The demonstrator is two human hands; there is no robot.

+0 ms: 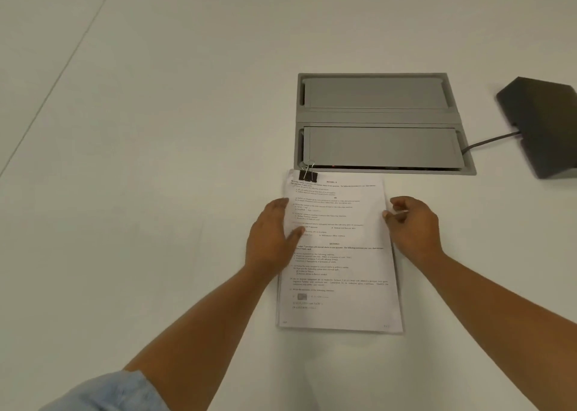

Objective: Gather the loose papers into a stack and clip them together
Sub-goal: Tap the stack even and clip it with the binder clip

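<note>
One stack of papers lay on the desk, binder clip on its far left corner (handles up). I saw the left hand flat along the left edge, thumb on the page; right hand loosely curled at the right edge, gripping nothing.

White bench, faint seam running diagonally at far left. Paper stack lies flat on it, black binder clip on top-left corner. Grey two-lid hatch set into bench just beyond stack. Dark wedge-shaped device at right edge, cable running into hatch.
</note>
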